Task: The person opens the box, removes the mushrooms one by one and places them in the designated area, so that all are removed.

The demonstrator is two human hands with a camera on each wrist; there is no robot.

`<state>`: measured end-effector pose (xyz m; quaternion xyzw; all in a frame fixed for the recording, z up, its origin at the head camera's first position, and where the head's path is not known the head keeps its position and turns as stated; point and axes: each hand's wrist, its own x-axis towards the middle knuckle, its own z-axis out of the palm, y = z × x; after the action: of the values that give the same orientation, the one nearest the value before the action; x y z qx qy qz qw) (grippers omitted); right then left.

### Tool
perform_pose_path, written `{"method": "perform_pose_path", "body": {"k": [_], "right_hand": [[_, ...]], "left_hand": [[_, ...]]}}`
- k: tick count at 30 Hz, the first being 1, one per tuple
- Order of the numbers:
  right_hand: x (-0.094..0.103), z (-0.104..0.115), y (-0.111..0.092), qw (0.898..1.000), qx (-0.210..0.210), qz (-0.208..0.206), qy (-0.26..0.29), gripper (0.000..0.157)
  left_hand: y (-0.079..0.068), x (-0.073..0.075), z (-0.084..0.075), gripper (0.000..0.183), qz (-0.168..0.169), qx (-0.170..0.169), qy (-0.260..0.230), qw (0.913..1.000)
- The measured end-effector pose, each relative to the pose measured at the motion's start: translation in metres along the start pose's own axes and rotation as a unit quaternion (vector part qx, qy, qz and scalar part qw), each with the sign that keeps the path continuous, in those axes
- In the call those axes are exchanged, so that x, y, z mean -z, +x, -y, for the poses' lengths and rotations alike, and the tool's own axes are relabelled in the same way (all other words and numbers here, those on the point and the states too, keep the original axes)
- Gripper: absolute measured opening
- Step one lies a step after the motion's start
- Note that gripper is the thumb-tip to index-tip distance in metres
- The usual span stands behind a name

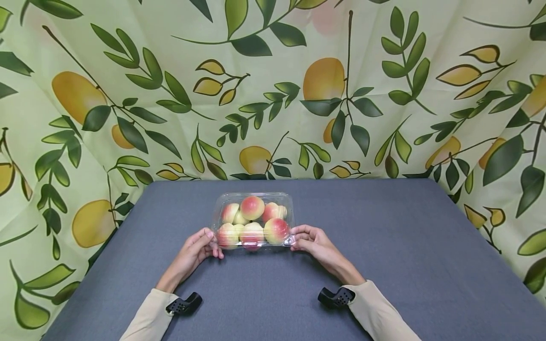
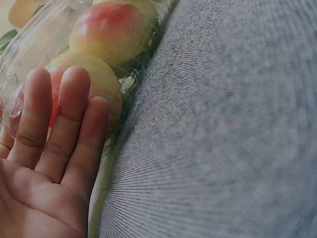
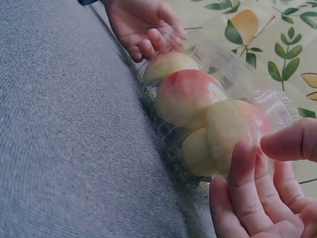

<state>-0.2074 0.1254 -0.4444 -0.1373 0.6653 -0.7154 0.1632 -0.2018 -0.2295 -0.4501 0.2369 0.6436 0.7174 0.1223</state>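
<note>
A clear plastic clamshell box [image 1: 289, 201] with its lid down sits on the grey cloth, several red-and-yellow peaches [image 1: 252, 207] inside it. At its front left corner, my left hand [image 1: 196, 248] pinches the plastic edge; in the left wrist view the other fingers [image 2: 69, 114] lie nearly straight along the box's side. My right hand [image 1: 315, 244] pinches the front right corner between thumb and forefinger. The right wrist view shows that thumb [image 3: 292, 141] at the clear rim, with the remaining fingers beside the wall.
A grey cloth [image 1: 405, 237] covers the table on every side of the box. Behind it and at both sides hangs a curtain [image 1: 273, 71] printed with leaves and fruit. Each wrist wears a black band mount [image 1: 184, 304] over a cream sleeve [image 1: 149, 315].
</note>
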Motion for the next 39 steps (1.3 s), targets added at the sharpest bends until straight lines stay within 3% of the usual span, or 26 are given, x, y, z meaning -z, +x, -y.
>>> {"method": "perform_pose_path", "body": {"k": [13,20,24,33,39], "right_hand": [[0.0021,0.0014,-0.0006,0.998,0.019,-0.014,-0.065,0.031],[0.0022,0.0027,-0.0018,0.994,0.032,-0.052,-0.091,0.056],[0.0018,0.0029,-0.0016,0.993,0.047,-0.053,-0.094,0.066],[-0.0014,0.0036,-0.0005,0.989,0.066,-0.067,-0.116,0.065],[-0.0034,0.0035,-0.0001,0.980,0.104,-0.077,-0.151,0.065]], "left_hand": [[-0.0001,0.0003,0.0004,0.024,-0.002,0.001,0.004,1.0000],[-0.0005,0.0008,0.0003,0.024,-0.010,0.003,0.004,0.9999],[0.0002,-0.0002,0.0008,0.023,-0.022,-0.003,0.012,0.9997],[0.0001,-0.0018,0.0003,0.018,-0.063,-0.025,0.046,0.9967],[0.0004,-0.0025,-0.0027,0.015,-0.081,-0.030,0.058,0.9946]]}}
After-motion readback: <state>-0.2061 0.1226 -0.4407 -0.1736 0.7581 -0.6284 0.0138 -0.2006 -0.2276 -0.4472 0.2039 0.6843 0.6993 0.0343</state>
